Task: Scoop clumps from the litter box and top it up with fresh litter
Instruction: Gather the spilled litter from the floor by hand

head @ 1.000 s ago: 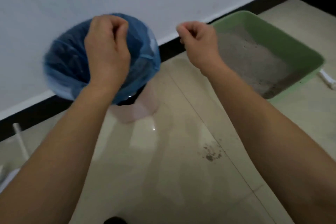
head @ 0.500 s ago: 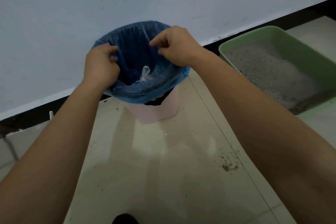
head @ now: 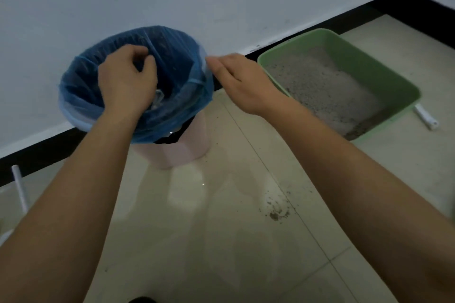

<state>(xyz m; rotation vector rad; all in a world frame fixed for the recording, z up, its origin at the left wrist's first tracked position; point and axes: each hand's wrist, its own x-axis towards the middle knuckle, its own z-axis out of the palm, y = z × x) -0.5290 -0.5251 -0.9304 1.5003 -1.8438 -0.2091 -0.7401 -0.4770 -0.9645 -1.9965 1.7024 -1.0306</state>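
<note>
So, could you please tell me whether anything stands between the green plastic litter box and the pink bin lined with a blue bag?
Nothing visible does. Only bare floor lies between the green plastic litter box and the pink bin with its blue plastic bag; the right hand, at the bag's rim, hangs above that gap.

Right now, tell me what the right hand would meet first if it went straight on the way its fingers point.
The blue bin bag: the right hand points its fingers left at the bag's rim. They look almost on it already, though depth is unclear.
</note>
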